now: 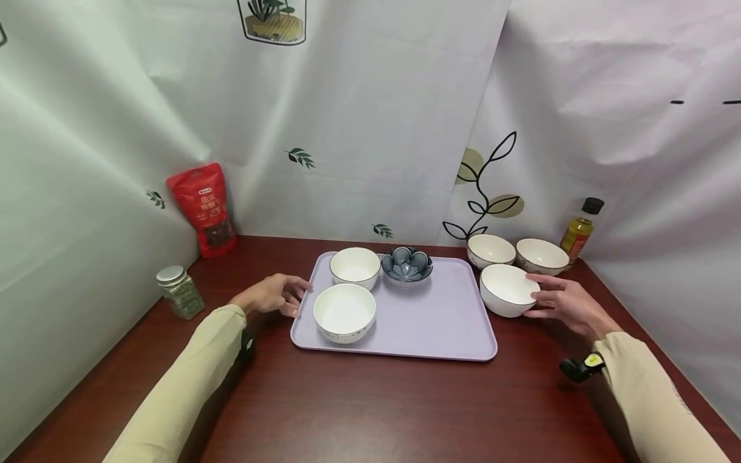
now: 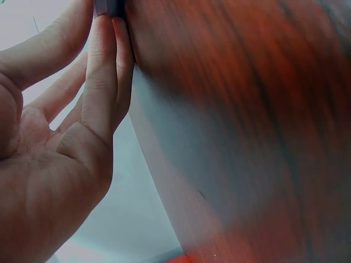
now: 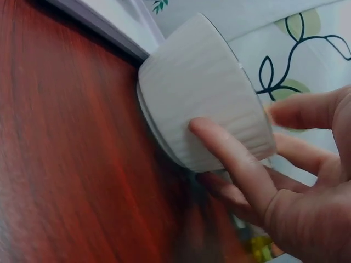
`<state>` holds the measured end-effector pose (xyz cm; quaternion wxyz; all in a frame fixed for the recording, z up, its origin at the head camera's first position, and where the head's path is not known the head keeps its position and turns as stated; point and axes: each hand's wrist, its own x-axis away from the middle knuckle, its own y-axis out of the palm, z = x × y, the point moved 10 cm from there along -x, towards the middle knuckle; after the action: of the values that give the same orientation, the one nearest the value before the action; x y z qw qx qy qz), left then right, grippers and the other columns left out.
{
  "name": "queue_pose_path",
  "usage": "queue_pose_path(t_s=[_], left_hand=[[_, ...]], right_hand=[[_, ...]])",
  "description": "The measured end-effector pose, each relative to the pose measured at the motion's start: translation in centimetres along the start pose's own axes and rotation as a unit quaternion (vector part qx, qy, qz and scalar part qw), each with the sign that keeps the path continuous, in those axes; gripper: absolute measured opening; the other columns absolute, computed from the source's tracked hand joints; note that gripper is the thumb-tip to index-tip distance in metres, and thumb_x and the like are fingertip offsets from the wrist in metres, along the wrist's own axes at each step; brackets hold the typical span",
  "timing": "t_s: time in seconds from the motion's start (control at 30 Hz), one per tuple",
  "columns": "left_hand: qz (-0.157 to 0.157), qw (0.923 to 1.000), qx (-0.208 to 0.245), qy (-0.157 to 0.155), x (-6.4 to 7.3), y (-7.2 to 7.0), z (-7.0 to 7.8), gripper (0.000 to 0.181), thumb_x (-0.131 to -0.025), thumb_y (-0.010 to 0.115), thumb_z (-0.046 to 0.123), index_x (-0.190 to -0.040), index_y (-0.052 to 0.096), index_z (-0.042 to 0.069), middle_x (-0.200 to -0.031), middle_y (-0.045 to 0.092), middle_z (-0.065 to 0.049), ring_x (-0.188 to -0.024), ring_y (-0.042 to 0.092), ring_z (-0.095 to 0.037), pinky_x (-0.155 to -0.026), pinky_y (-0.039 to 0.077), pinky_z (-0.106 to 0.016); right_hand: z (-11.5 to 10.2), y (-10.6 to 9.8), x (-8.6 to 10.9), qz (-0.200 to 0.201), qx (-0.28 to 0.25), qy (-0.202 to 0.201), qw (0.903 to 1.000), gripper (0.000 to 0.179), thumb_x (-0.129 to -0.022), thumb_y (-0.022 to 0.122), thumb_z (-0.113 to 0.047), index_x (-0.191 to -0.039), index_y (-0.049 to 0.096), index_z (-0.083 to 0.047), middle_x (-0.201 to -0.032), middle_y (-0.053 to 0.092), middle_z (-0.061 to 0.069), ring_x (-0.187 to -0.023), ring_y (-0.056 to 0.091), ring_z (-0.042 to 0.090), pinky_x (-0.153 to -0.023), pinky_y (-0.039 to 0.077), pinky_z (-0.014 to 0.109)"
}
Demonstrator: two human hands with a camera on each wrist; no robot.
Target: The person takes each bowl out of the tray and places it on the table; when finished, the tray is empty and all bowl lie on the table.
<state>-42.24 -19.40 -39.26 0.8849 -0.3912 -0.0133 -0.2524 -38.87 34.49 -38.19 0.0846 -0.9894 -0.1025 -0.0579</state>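
A lavender tray (image 1: 428,321) lies on the dark red-brown table. At its left edge, my left hand (image 1: 274,294) touches the rim with nearly straight fingers (image 2: 100,71). Two white bowls, a rear one (image 1: 355,265) and a front one (image 1: 344,312), stand on the tray's left part. Beside the rear one is a dark blue petal-patterned bowl (image 1: 406,265). Just right of the tray, my right hand (image 1: 564,302) holds a white bowl (image 1: 503,292) by its right side. One finger (image 3: 219,142) lies along its ribbed outer wall, with others around the rim.
Two more white bowls (image 1: 491,249) (image 1: 541,254) stand behind the held one, near an oil bottle (image 1: 579,231) in the back right corner. At the left are a spice jar (image 1: 181,292) and a red pouch (image 1: 205,209). A white patterned curtain (image 1: 370,128) encloses the table.
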Motion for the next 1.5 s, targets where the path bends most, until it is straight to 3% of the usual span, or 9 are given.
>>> queue_pose_path(t_s=[0.1,0.17,0.27,0.37,0.47,0.63,0.9,1.27,1.5], left_hand=[[-0.001,1.0000,0.001,-0.001,0.0,0.1,-0.1,0.065,-0.080,0.081,0.003,-0.139,0.054,-0.001,-0.114,0.063,-0.019,-0.094,0.064,-0.021,-0.075,0.053,-0.025],[-0.002,1.0000,0.002,-0.001,-0.1,0.2,-0.2,0.064,-0.080,0.081,0.002,-0.139,0.054,-0.002,-0.114,0.063,-0.019,-0.094,0.064,-0.020,-0.075,0.053,-0.025],[-0.001,1.0000,0.005,0.004,-0.1,0.3,-0.1,0.064,-0.080,0.080,0.002,-0.138,0.054,-0.002,-0.115,0.063,-0.020,-0.094,0.064,-0.021,-0.075,0.054,-0.026],[0.003,1.0000,0.001,0.008,0.1,0.1,0.0,0.064,-0.080,0.080,0.003,-0.138,0.054,-0.002,-0.115,0.062,-0.020,-0.096,0.065,-0.022,-0.077,0.055,-0.027],[0.007,1.0000,-0.001,0.006,0.2,-0.2,0.1,0.063,-0.081,0.080,0.004,-0.139,0.054,-0.001,-0.117,0.062,-0.021,-0.097,0.066,-0.023,-0.079,0.056,-0.028],[0.004,1.0000,-0.002,0.008,0.2,-0.2,0.1,0.063,-0.082,0.080,0.004,-0.139,0.054,-0.002,-0.118,0.061,-0.022,-0.098,0.065,-0.023,-0.079,0.056,-0.028],[0.003,1.0000,-0.002,0.005,0.2,-0.1,0.1,0.064,-0.081,0.080,0.003,-0.139,0.054,-0.001,-0.118,0.061,-0.021,-0.098,0.065,-0.023,-0.079,0.055,-0.027],[0.000,0.9999,-0.005,0.010,0.2,-0.1,0.3,0.065,-0.081,0.080,0.003,-0.140,0.054,-0.001,-0.117,0.062,-0.021,-0.099,0.065,-0.023,-0.080,0.056,-0.029],[-0.003,0.9999,0.000,0.014,0.1,0.0,0.3,0.065,-0.080,0.081,0.003,-0.139,0.053,-0.002,-0.116,0.062,-0.021,-0.099,0.066,-0.023,-0.081,0.057,-0.029]], right_hand=[[-1.0,-0.1,0.3,0.022,0.103,0.004,0.9945,0.058,-0.103,0.054,-0.016,-0.152,0.033,0.004,-0.133,0.055,0.018,-0.094,0.065,-0.002,-0.084,0.060,0.043],[-2.4,-0.3,0.8,0.054,0.203,-0.007,0.9776,0.061,-0.103,0.055,-0.024,-0.151,0.035,0.008,-0.144,0.048,0.030,-0.092,0.067,0.002,-0.080,0.061,0.041],[-5.5,-0.3,1.8,0.130,0.364,-0.054,0.9208,0.054,-0.101,0.058,-0.029,-0.140,0.051,0.006,-0.135,0.056,0.035,-0.091,0.072,0.021,-0.073,0.059,0.039],[-8.6,0.8,3.0,0.198,0.448,-0.109,0.8650,0.045,-0.097,0.061,-0.027,-0.130,0.062,0.003,-0.117,0.068,0.032,-0.097,0.068,0.044,-0.074,0.052,0.046],[-10.6,2.8,3.7,0.218,0.461,-0.158,0.8457,0.041,-0.096,0.063,-0.024,-0.127,0.064,0.002,-0.115,0.070,0.029,-0.103,0.067,0.048,-0.081,0.049,0.055],[-11.4,6.5,3.6,0.188,0.448,-0.204,0.8496,0.038,-0.094,0.066,-0.019,-0.125,0.065,0.002,-0.117,0.070,0.027,-0.102,0.070,0.044,-0.086,0.052,0.055],[-10.3,13.4,1.7,0.043,0.378,-0.237,0.8937,0.038,-0.092,0.071,-0.013,-0.128,0.065,-0.002,-0.125,0.069,0.019,-0.106,0.071,0.035,-0.077,0.059,0.030],[-8.3,21.2,-0.8,-0.127,0.324,-0.229,0.9091,0.046,-0.094,0.069,-0.015,-0.137,0.057,-0.004,-0.129,0.063,0.026,-0.114,0.067,0.039,-0.089,0.058,0.045],[-7.7,25.9,-2.0,-0.186,0.275,-0.227,0.9155,0.051,-0.095,0.065,-0.016,-0.141,0.052,0.003,-0.137,0.059,0.028,-0.119,0.064,0.041,-0.092,0.056,0.041]])
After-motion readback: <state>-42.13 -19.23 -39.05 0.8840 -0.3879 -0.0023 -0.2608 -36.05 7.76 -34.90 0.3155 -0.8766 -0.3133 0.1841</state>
